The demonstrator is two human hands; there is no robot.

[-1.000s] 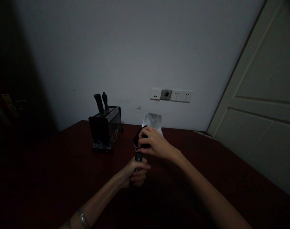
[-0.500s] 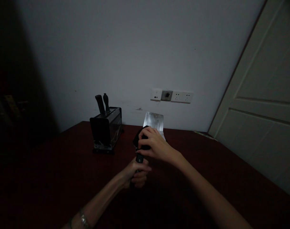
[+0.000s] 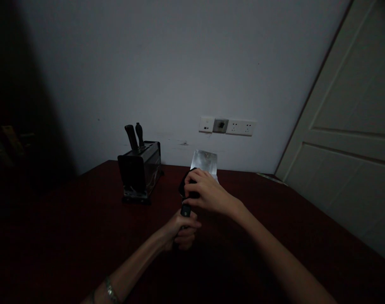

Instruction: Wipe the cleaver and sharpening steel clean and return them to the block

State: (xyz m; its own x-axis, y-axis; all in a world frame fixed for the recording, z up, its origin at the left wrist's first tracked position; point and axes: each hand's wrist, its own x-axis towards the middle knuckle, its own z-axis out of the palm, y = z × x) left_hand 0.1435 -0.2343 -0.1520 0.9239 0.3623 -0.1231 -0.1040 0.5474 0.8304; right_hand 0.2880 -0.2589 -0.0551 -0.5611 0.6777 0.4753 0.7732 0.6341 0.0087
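Note:
My left hand (image 3: 182, 230) is wrapped round the black handle (image 3: 185, 210) of what looks like a knife, held upright over the table. Above the handle, a broad dark part (image 3: 182, 185) of it leans toward my right hand (image 3: 203, 190). The right fingers are curled in a pinch against that dark part, close to the top of the handle. Whatever lies between these fingertips is hidden. Just beyond the right hand rises a shiny silver sheet-like piece (image 3: 204, 160), its lower end covered by the hand, so I cannot tell what it joins.
A dark knife block (image 3: 132, 175) with two black handles (image 3: 131, 136) standing in it is at the left on the dark red table (image 3: 249, 202). Sockets (image 3: 241, 127) line the wall behind. A pale panelled door (image 3: 340, 126) is at the right; a flat strip (image 3: 271, 179) lies near the back edge.
Both hands keep the same hold, with hardly any movement. The whole view has shifted very slightly.

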